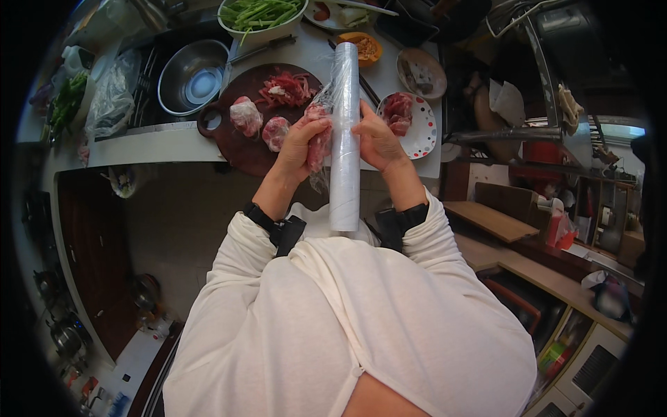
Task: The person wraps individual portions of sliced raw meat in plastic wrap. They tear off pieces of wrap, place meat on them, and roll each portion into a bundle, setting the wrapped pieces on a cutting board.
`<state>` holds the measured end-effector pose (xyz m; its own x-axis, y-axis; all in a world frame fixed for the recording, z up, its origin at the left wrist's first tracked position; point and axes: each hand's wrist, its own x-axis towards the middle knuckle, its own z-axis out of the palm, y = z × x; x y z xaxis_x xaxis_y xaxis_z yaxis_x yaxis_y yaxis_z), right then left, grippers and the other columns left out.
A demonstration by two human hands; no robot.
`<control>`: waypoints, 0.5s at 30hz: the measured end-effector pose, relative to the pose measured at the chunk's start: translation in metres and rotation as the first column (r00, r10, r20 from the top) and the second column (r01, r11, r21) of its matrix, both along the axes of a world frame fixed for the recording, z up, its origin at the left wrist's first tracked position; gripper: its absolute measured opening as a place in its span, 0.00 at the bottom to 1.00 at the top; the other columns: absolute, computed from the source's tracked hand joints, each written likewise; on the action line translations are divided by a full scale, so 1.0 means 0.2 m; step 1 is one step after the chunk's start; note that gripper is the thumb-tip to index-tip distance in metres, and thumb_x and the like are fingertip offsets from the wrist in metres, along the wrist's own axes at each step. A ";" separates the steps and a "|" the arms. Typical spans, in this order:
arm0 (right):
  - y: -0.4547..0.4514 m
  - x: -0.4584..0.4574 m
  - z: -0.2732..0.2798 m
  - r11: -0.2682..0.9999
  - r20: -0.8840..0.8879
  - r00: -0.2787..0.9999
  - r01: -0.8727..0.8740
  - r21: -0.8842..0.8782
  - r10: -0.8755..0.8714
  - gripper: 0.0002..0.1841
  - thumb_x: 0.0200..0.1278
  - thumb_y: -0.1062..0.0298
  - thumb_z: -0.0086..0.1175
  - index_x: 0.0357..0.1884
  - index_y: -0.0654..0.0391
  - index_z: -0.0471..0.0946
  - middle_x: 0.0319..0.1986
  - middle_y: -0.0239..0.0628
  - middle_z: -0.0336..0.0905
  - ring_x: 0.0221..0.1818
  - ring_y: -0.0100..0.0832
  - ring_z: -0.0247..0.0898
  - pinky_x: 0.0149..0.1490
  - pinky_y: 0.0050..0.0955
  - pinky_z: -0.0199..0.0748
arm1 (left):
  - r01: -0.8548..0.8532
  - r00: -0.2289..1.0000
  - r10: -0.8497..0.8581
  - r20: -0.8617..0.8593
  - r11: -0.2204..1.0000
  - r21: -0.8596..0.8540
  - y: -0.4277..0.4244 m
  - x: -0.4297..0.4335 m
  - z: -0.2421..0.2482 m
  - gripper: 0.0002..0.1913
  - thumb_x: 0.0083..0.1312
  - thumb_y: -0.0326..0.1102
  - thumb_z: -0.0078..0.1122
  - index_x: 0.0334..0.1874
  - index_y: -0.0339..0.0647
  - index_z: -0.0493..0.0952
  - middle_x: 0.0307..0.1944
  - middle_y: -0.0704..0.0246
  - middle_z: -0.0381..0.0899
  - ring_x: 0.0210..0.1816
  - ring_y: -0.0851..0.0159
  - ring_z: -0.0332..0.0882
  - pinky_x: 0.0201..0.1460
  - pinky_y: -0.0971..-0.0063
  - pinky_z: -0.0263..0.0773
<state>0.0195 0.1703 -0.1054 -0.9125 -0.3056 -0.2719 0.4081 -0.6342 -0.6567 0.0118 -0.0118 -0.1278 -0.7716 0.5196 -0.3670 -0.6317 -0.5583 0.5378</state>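
Note:
My left hand [301, 145] grips a piece of raw meat [318, 143] with clear film around it. Against its right side stands a long roll of plastic wrap [345, 140], held by my right hand [379, 136]. A loose sheet of film runs from the roll to the meat. Under and beyond my left hand lies a round dark-red cutting board [234, 140]. Two film-wrapped meat lumps, one at the left [246, 117] and one nearer my hand [276, 133], rest on it, along with a pile of sliced raw meat [286, 89].
A dotted plate [424, 133] with raw meat sits right of my right hand. Behind are a cut pumpkin [367, 48], a small dish [406, 60] and a bowl of green stalks [260, 35]. A steel basin [174, 96] stands left, near a crumpled plastic bag [112, 104].

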 end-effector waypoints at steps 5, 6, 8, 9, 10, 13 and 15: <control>-0.02 0.00 -0.09 0.983 0.057 0.998 0.014 0.182 -0.025 0.38 0.53 0.75 0.52 0.70 0.61 0.54 0.53 0.42 0.69 0.50 0.34 0.72 0.55 0.33 0.74 | -0.032 0.999 0.033 -0.033 0.999 0.029 0.02 0.05 -0.02 0.07 0.64 0.33 0.60 0.41 0.43 0.75 0.30 0.75 0.77 0.27 0.77 0.73 0.29 0.84 0.71; -0.03 0.00 -0.11 0.972 0.083 0.995 0.032 0.235 -0.053 0.37 0.54 0.75 0.52 0.69 0.61 0.55 0.51 0.42 0.70 0.49 0.33 0.73 0.53 0.32 0.75 | -0.017 1.000 0.017 -0.013 1.000 -0.002 0.02 0.05 -0.02 0.09 0.63 0.32 0.60 0.44 0.42 0.74 0.31 0.75 0.77 0.29 0.78 0.74 0.32 0.84 0.71; -0.06 -0.01 -0.15 0.939 0.084 0.991 0.072 0.336 -0.107 0.34 0.56 0.72 0.54 0.67 0.62 0.58 0.48 0.41 0.72 0.46 0.32 0.74 0.50 0.32 0.76 | -0.044 0.998 0.044 -0.051 0.999 -0.003 0.03 0.05 -0.02 0.09 0.63 0.32 0.61 0.44 0.42 0.74 0.31 0.75 0.77 0.29 0.78 0.74 0.32 0.84 0.70; -0.08 -0.01 -0.17 0.918 0.061 0.989 0.098 0.383 -0.131 0.31 0.59 0.70 0.55 0.65 0.63 0.61 0.46 0.41 0.73 0.45 0.31 0.74 0.49 0.31 0.76 | -0.049 0.998 0.047 -0.046 0.998 -0.036 0.03 0.05 -0.01 0.09 0.63 0.32 0.61 0.44 0.42 0.74 0.31 0.76 0.77 0.29 0.78 0.74 0.33 0.85 0.70; -0.09 -0.01 -0.18 0.897 0.038 0.988 0.118 0.426 -0.149 0.29 0.61 0.68 0.56 0.63 0.63 0.63 0.44 0.40 0.74 0.43 0.31 0.74 0.47 0.31 0.76 | -0.065 0.997 0.063 -0.046 0.997 -0.030 0.03 0.05 -0.01 0.08 0.64 0.32 0.60 0.42 0.43 0.74 0.30 0.76 0.76 0.27 0.78 0.73 0.30 0.85 0.70; -0.10 -0.03 -0.18 0.904 0.218 0.947 0.132 0.407 -0.237 0.24 0.65 0.59 0.58 0.57 0.62 0.68 0.41 0.38 0.76 0.40 0.29 0.75 0.44 0.29 0.76 | -0.056 0.998 0.055 -0.028 0.998 -0.035 0.03 0.05 0.00 0.05 0.65 0.32 0.58 0.40 0.45 0.73 0.28 0.77 0.75 0.24 0.79 0.72 0.25 0.86 0.69; -0.09 -0.02 -0.17 0.941 0.225 0.953 0.126 0.312 -0.203 0.24 0.64 0.56 0.60 0.53 0.62 0.70 0.39 0.36 0.76 0.38 0.28 0.74 0.42 0.29 0.76 | -0.041 0.998 0.039 -0.044 0.998 -0.044 0.04 0.05 0.00 0.05 0.65 0.32 0.58 0.41 0.45 0.73 0.28 0.77 0.75 0.25 0.80 0.72 0.25 0.86 0.68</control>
